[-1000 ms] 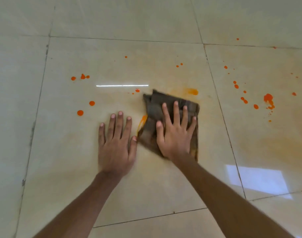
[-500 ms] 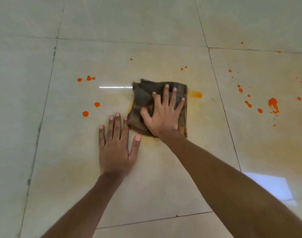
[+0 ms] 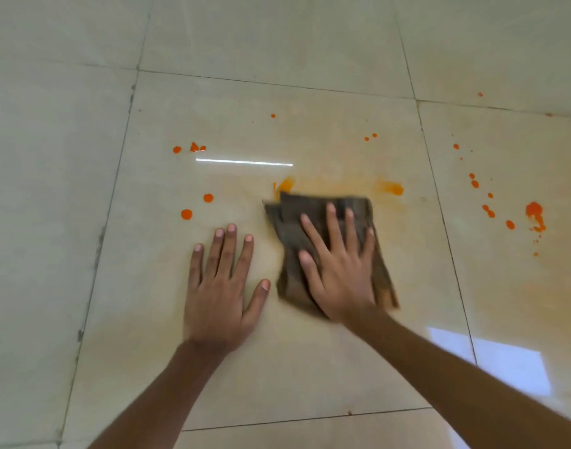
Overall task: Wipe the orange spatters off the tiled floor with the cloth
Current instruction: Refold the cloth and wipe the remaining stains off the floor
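Observation:
A folded brown cloth (image 3: 289,241) lies flat on the cream tiled floor (image 3: 277,377). My right hand (image 3: 339,270) presses down on it with fingers spread. My left hand (image 3: 221,286) rests palm-down on the bare tile just left of the cloth, fingers apart, holding nothing. Just beyond the cloth's far edge are orange smears (image 3: 389,188). Round orange drops (image 3: 186,214) sit to the upper left of my left hand, with more drops (image 3: 194,147) further back. A cluster of spatters (image 3: 533,210) lies on the tile to the right.
Dark grout lines (image 3: 439,202) divide the tiles. A faint orange film covers the wiped part of the centre tile and the right tile. A bright window reflection (image 3: 504,361) shows on the floor at lower right, and a thin white light streak (image 3: 243,162) beyond the hands.
My right hand has slid the cloth back toward me and to the right, uncovering a fresh orange smear at its far left corner. My left hand has stayed planted on the tile.

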